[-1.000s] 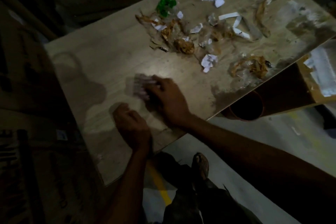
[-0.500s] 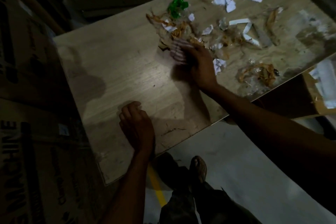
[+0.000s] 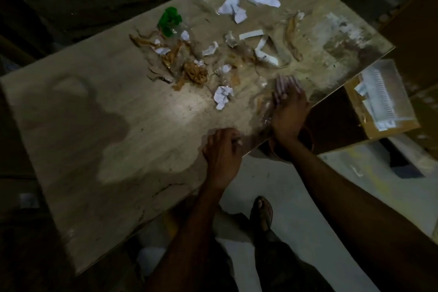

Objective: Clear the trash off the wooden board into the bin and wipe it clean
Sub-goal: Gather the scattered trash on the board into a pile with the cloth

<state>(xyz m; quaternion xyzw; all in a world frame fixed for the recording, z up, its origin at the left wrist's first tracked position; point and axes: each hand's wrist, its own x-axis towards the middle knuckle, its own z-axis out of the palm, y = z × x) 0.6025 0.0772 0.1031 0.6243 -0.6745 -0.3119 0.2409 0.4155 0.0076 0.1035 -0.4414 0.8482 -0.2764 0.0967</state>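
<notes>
Most trash (image 3: 194,73) still strewn mid-table (image 3: 94,106); right hand (image 3: 288,106), fingers spread flat on a pale cloth, now swung from the litter's left edge to the near right rim above the bin (image 3: 305,140), sweeping begun; left hand (image 3: 222,152) curled, bracing edge.

Wooden board (image 3: 99,130) tilted; paper, tape, green plastic scraps (image 3: 201,54) strewn far half; bin (image 3: 305,140) under right edge.

Dim scene; light pool mid wooden board (image 3: 166,111); dark corners; right fingertips motion-blurred.
</notes>
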